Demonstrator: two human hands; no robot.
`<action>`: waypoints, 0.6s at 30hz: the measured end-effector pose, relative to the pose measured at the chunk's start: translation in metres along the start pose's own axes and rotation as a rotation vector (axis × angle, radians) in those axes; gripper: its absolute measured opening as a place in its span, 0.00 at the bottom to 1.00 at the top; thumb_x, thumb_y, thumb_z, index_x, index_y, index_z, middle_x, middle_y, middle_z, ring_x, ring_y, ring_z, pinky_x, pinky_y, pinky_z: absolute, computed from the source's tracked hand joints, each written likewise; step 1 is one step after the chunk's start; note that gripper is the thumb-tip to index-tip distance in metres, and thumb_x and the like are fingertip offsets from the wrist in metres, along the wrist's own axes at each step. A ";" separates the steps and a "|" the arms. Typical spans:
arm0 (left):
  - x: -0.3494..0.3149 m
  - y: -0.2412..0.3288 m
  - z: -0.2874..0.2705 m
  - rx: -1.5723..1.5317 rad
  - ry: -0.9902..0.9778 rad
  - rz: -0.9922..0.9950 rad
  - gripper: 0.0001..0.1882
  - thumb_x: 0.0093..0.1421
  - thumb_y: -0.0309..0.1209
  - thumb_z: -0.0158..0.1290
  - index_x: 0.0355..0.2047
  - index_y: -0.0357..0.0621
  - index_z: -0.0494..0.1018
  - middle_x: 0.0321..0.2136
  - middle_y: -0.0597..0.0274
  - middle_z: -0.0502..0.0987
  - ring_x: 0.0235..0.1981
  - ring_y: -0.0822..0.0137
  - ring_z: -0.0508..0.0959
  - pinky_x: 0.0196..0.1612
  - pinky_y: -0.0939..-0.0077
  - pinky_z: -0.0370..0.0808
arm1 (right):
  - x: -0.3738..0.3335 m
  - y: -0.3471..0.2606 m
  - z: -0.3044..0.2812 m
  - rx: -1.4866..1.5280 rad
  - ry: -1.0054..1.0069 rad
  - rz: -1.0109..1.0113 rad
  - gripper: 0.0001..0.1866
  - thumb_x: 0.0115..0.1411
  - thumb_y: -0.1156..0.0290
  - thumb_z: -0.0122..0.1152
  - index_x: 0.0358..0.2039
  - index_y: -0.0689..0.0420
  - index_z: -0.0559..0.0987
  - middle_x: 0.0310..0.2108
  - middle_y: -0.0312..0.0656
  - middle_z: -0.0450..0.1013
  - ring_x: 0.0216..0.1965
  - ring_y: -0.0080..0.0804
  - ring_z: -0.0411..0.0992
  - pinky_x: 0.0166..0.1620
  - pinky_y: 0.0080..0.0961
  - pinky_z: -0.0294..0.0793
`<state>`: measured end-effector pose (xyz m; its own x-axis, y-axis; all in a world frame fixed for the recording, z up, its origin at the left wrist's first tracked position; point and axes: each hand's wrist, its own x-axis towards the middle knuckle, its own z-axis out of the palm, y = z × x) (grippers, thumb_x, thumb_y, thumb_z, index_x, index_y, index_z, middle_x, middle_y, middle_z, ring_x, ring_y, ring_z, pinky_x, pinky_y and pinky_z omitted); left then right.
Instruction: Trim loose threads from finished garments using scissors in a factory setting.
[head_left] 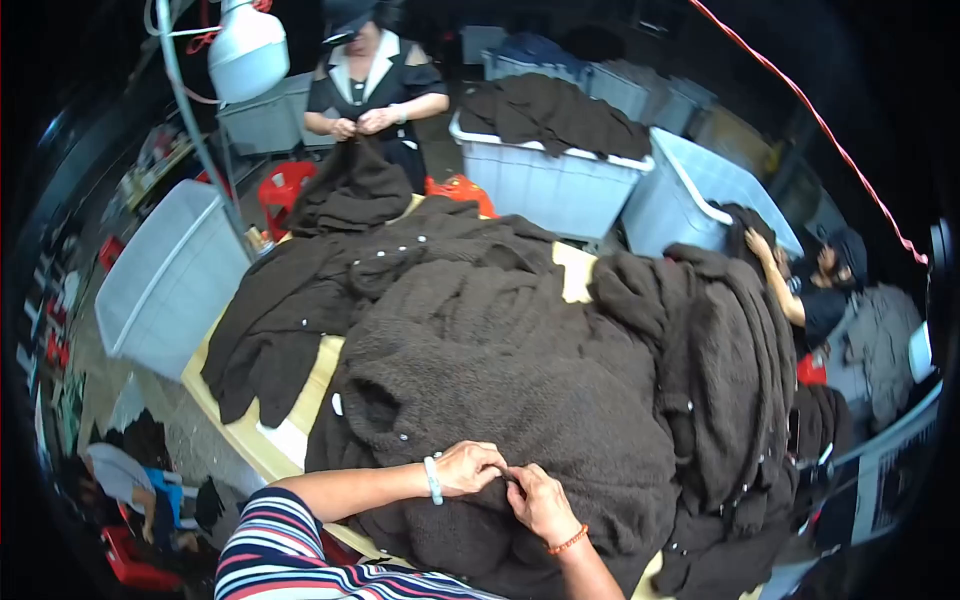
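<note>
Your two hands work at the lower centre of the frame. The garment [525, 395], dark brown and fleecy, lies directly beneath them on the table [322, 368] and extends well beyond them to the left, to the right and toward the centre of the frame. Your left hand [470, 468] is closed at the fingertips on a small dark fold of the garment; a pale bracelet [433, 481] encircles its wrist. Your right hand [541, 505] pinches the same fold from the right, with its fingertips just beside those of the left; an orange bracelet [567, 540] encircles its wrist.

Orientation: the garment lies bunched, its longer spread running across the frame from left to right. A rounded opening [372, 408], left of centre and above your left forearm, faces the left and lower left. A white button [404, 437] sits just below this opening. The overlapping folds hide the garment's outline, so you cannot tell its collar end from its hem.

Adjacent items: a pile [735, 370] of similar dark clothing lies against the garment's right side. More dark clothing [290, 290] covers the table toward the upper left. At top, left of centre, a co-worker [375, 90] holds a dark cloth [355, 185] in both hands. A white tub [550, 185] heaped with dark fabric [550, 110] stands beyond the table at upper centre.
</note>
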<state>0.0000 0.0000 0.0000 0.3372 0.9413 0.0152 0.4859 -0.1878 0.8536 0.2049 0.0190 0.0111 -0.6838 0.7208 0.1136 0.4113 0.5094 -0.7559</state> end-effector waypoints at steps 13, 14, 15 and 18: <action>-0.002 -0.027 0.022 0.084 0.165 0.317 0.06 0.59 0.28 0.51 0.35 0.40 0.74 0.29 0.52 0.72 0.32 0.48 0.76 0.34 0.59 0.74 | -0.002 -0.002 0.021 -0.075 0.190 0.053 0.13 0.55 0.81 0.54 0.42 0.61 0.77 0.33 0.51 0.72 0.36 0.50 0.73 0.41 0.38 0.74; 0.001 -0.032 0.023 0.155 0.219 0.406 0.06 0.59 0.28 0.50 0.36 0.41 0.73 0.28 0.53 0.70 0.31 0.51 0.75 0.32 0.61 0.74 | 0.001 0.000 0.022 -0.098 0.199 0.034 0.14 0.55 0.82 0.52 0.43 0.61 0.76 0.35 0.52 0.70 0.38 0.50 0.71 0.43 0.39 0.73; 0.000 -0.031 0.020 0.208 0.223 0.441 0.06 0.57 0.24 0.51 0.35 0.38 0.73 0.28 0.56 0.72 0.30 0.54 0.75 0.33 0.64 0.75 | 0.002 0.000 0.023 -0.126 0.180 0.048 0.15 0.56 0.82 0.52 0.45 0.61 0.75 0.36 0.52 0.69 0.39 0.50 0.71 0.43 0.39 0.72; -0.002 -0.022 0.009 0.239 0.241 0.440 0.07 0.58 0.27 0.50 0.36 0.40 0.73 0.29 0.55 0.71 0.31 0.55 0.74 0.35 0.65 0.74 | 0.007 -0.006 0.026 -0.176 0.212 0.012 0.15 0.56 0.83 0.52 0.45 0.64 0.74 0.35 0.50 0.68 0.38 0.48 0.70 0.43 0.37 0.71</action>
<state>-0.0038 -0.0008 -0.0234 0.3693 0.7918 0.4865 0.5200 -0.6100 0.5979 0.1818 0.0088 -0.0010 -0.5448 0.7999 0.2516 0.5295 0.5608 -0.6365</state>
